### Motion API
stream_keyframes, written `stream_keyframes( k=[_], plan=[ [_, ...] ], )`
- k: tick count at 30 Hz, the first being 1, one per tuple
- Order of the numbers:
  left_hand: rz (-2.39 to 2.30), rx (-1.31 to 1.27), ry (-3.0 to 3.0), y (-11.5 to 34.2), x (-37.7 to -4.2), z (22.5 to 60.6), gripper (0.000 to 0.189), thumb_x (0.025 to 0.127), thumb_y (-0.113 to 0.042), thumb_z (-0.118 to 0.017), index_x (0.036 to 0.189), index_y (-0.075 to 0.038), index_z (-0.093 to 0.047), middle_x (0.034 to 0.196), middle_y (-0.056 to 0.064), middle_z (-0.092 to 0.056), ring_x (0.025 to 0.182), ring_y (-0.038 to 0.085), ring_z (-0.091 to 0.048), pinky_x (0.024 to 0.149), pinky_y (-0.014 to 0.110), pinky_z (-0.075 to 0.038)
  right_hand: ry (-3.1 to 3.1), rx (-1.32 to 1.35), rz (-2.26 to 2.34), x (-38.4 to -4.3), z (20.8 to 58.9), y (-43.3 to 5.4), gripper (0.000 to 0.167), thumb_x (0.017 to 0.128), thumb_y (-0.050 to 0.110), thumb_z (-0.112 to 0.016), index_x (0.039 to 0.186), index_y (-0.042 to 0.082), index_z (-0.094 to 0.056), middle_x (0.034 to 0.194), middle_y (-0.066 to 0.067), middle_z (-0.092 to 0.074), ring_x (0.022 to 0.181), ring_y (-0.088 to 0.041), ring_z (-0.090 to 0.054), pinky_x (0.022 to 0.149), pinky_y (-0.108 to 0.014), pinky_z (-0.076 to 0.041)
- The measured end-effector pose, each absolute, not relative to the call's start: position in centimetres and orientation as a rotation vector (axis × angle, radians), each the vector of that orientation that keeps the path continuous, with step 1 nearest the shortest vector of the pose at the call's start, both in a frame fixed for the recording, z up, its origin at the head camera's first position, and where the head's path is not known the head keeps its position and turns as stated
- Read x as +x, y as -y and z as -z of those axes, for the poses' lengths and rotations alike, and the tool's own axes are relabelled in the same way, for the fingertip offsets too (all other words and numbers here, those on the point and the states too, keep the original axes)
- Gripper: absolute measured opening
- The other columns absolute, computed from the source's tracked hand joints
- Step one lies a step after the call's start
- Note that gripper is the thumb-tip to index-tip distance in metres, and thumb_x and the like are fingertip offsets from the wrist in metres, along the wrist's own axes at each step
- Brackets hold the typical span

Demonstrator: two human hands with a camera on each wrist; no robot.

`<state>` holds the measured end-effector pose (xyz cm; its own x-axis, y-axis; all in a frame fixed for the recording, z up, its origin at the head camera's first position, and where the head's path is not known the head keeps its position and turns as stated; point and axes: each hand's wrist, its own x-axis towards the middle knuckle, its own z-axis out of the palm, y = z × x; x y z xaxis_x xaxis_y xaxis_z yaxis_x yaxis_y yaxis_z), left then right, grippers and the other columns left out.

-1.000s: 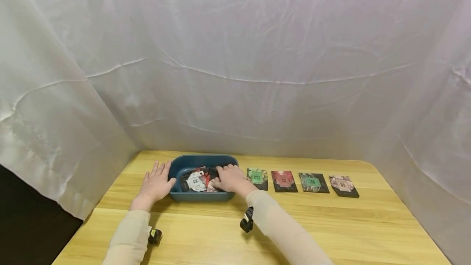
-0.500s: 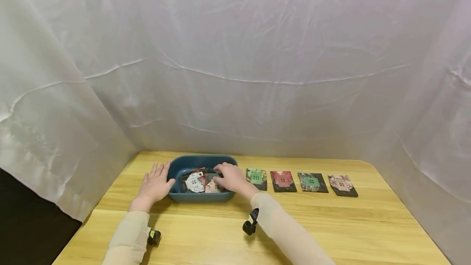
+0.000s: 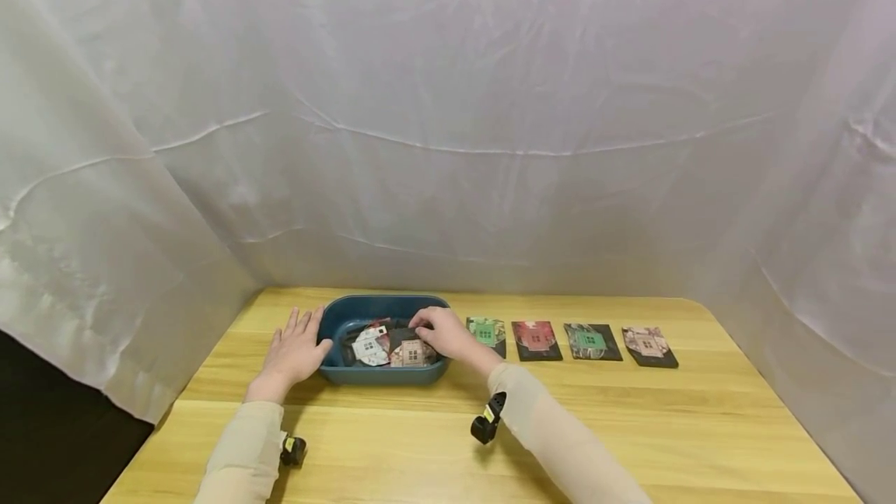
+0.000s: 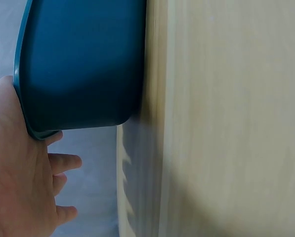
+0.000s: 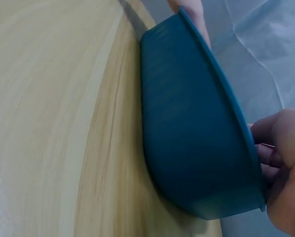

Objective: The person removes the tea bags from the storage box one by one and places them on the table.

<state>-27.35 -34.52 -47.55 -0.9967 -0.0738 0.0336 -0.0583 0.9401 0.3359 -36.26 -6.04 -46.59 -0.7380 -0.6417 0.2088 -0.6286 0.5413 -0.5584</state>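
Note:
A dark blue oblong tub (image 3: 381,376) stands on the table with several flat printed cards inside. My left hand (image 3: 292,348) rests at its left end, fingers spread straight; in the left wrist view that hand (image 4: 23,173) touches the tub's rim. My right hand (image 3: 448,333) reaches over the right end, fingers bent. Its thumb and fingertips pinch the upper right edge of a dark card with a beige window print (image 3: 413,354). Beside that lies a white card (image 3: 369,346). In the right wrist view, the tub wall (image 5: 196,133) hides the fingertips of the right hand (image 5: 285,163).
Right of the tub, several similar cards lie in a row: a green one (image 3: 486,333), a red one (image 3: 537,339), a dark green one (image 3: 592,341) and a pinkish one (image 3: 649,345). A pale curtain (image 3: 490,201) hangs behind the wooden table (image 3: 392,442).
My right hand has drawn slightly back to the right inside the tub, and more of the beige-printed card shows. My left hand has stayed in place.

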Motion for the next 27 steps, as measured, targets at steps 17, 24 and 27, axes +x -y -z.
stream_keyframes(
  k=[17, 24, 27],
  plan=[
    [0.552, 0.089, 3.041, 34.4, -27.3, 47.4, 0.07, 0.1, -0.034, -0.043, 0.157, -0.007, -0.013, 0.158, 0.029, -0.02, 0.149, 0.048, -0.002, 0.114, 0.072, -0.008, -2.593, -0.799, 1.581, -36.2, 45.5, 2.6, 0.015, 0.094, 0.007, -0.061, 0.104, 0.005, -0.072, 0.104, -0.014, -0.073, 0.09, -0.021, -0.068, 0.074, -0.028, -0.055],
    [0.559, 0.089, 3.039, 34.4, -27.1, 47.4, 0.07, 0.1, -0.034, -0.043, 0.157, -0.006, -0.013, 0.158, 0.03, -0.02, 0.148, 0.048, -0.003, 0.113, 0.073, -0.008, -2.363, -0.437, 1.967, -36.6, 45.6, 0.6, 0.017, 0.091, 0.003, -0.063, 0.106, -0.002, -0.07, 0.101, -0.018, -0.07, 0.083, -0.014, -0.067, 0.076, -0.03, -0.058],
    [0.56, 0.09, 3.039, 34.5, -27.1, 47.4, 0.07, 0.1, -0.034, -0.043, 0.157, -0.006, -0.013, 0.158, 0.029, -0.02, 0.148, 0.048, -0.003, 0.113, 0.072, -0.008, -2.177, -0.32, 2.101, -36.7, 45.7, -0.7, 0.02, 0.092, 0.001, -0.06, 0.11, -0.007, -0.065, 0.102, -0.016, -0.068, 0.08, -0.013, -0.066, 0.077, -0.031, -0.06]
  ],
)
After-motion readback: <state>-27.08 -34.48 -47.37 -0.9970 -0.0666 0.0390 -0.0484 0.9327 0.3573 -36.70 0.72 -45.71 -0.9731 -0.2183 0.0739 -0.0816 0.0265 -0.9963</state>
